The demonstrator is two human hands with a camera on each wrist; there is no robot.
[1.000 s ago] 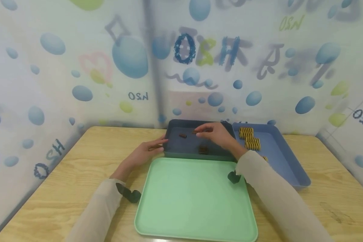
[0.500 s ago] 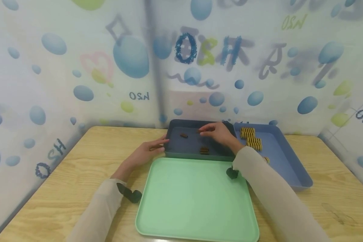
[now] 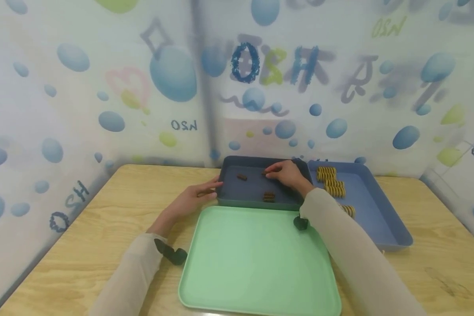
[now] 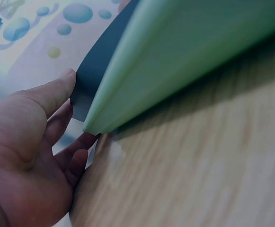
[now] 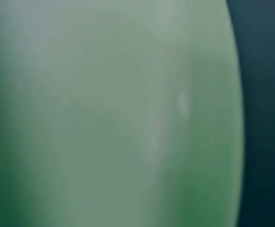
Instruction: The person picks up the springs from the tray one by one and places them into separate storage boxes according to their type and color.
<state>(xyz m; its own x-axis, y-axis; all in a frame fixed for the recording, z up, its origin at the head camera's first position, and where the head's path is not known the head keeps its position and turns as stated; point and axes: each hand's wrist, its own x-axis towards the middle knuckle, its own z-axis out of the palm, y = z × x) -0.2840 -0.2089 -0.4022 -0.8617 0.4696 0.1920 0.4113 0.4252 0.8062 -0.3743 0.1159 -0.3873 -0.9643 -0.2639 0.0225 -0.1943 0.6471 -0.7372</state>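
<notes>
In the head view my right hand reaches into the dark blue tray and pinches a small brown coil spring, mostly covered by the fingertips. Another brown spring lies to its left on the tray floor. Closer to the front wall sits a group of brown springs side by side. My left hand touches the dark tray's left edge with extended fingers; in the left wrist view the thumb of this hand meets the tray wall. The right wrist view shows no hand.
A green tray lies in front of the dark one. To the right, a purple-blue tray holds several rows of yellow-and-black springs. The wooden table meets a patterned wall behind.
My right hand has shifted slightly right within the dark tray, with the brown spring at its fingertips. My left hand stays at the tray's edge. The head view has turned a little left.
</notes>
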